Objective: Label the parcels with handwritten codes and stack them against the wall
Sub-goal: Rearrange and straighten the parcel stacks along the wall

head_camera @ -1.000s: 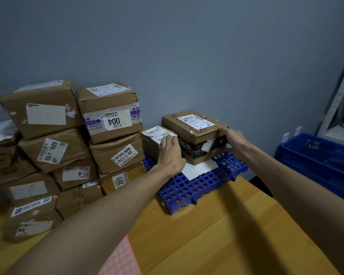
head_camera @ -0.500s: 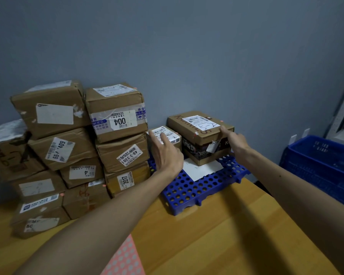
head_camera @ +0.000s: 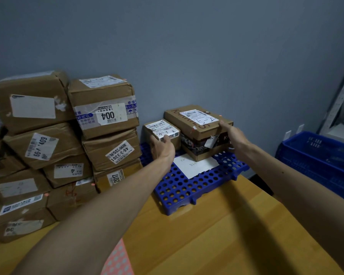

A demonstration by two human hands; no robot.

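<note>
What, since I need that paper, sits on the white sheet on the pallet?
A dark-banded brown parcel covers the white sheet's far edge; the near part is bare. Its extent beneath is hidden.

Your small parcel (head_camera: 161, 129), a brown box whose white label carries handwriting like 4-3 3, sits upright on the blue pallet (head_camera: 187, 187), gripped by your left hand (head_camera: 162, 147). Just beside it on the right, your right hand (head_camera: 231, 134) holds the large parcel (head_camera: 195, 126), marked 5-2. The stacked parcels (head_camera: 105, 139) to the left stand against the wall (head_camera: 187, 56).
</note>
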